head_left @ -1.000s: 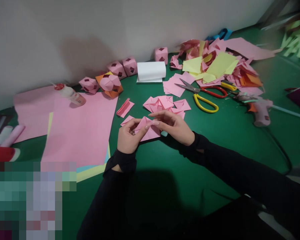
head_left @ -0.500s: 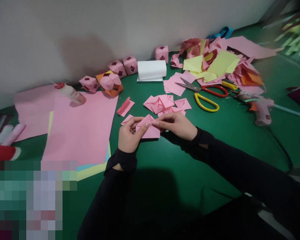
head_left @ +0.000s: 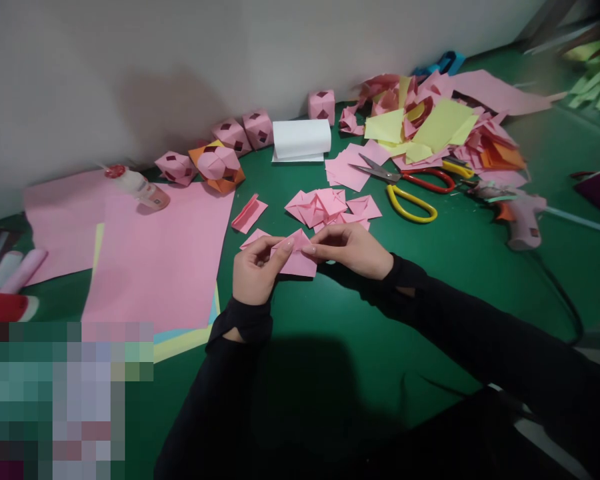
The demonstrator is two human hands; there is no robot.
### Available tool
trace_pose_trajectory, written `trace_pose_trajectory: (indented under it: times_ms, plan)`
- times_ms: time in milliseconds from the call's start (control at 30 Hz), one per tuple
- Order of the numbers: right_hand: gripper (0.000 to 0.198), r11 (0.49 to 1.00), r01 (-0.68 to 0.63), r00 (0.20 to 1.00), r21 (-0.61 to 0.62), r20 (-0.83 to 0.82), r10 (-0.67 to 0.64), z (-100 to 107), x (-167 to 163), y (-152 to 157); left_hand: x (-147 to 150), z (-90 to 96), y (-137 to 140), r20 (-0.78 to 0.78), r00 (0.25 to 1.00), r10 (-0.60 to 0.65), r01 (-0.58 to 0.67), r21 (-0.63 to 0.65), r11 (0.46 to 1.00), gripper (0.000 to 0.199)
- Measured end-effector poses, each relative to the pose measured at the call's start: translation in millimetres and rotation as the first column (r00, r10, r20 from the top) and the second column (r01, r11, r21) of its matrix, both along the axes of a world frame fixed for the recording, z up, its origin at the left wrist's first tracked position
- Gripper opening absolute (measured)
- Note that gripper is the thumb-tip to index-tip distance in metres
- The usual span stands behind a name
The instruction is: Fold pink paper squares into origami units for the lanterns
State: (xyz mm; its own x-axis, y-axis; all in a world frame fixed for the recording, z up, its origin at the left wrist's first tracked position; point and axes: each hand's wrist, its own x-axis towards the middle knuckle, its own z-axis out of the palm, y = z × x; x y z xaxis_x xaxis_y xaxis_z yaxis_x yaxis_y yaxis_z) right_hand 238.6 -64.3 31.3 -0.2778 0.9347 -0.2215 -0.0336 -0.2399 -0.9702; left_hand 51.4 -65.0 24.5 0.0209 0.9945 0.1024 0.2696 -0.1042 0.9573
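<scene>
Between my two hands is a folded pink paper (head_left: pixel 300 264), its top coming to a point. My left hand (head_left: pixel 256 272) pinches its left side, thumb on the front face. At the upper right edge, my right hand (head_left: pixel 354 249) grips the same paper between thumb and fingertips. Just beyond lies a pile of folded pink paper pieces (head_left: pixel 323 205). A narrow folded pink strip (head_left: pixel 250 213) is to the left of that pile, and another folded piece (head_left: pixel 254 238) is partly hidden behind my left hand.
Scissors (head_left: pixel 399 179) lie open at right, near a glue gun (head_left: pixel 523 217) with its cord. Paper scraps (head_left: pixel 445 127) heap behind them. Pink paper cubes (head_left: pixel 321 107) and a folded white sheet (head_left: pixel 301 139) line the wall. At left, a bottle (head_left: pixel 143 190) lies on pink sheets (head_left: pixel 160 267).
Both hands keep hold of the folded pink paper. My left thumb has shifted slightly up and left on it; the whole view has drifted a little.
</scene>
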Motion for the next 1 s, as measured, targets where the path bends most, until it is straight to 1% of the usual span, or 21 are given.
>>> trace_pose_trajectory:
  times_ms: [200,533,900,1000]
  plan:
    - [0.029,1.0,-0.003,1.0,0.021,0.015,0.003,-1.4,-0.4,-0.4,1.5,1.9,-1.4,0.002,1.0,0.021,-0.021,-0.005,1.0,0.021]
    - [0.03,0.999,-0.01,1.0,0.034,0.011,0.01,-2.2,-0.2,-0.8,4.7,8.5,-4.9,0.018,1.0,0.006,-0.006,-0.012,1.0,0.018]
    - [0.031,0.999,-0.01,0.999,0.041,0.039,0.009,-1.5,-0.8,-1.3,2.9,5.7,-4.3,-0.018,1.0,0.01,-0.011,-0.029,1.0,0.023]
    - [0.031,0.999,-0.002,0.999,0.037,0.045,0.001,-1.5,-0.9,-1.5,2.7,5.4,-4.3,-0.001,1.0,0.003,-0.003,-0.041,0.999,0.021]
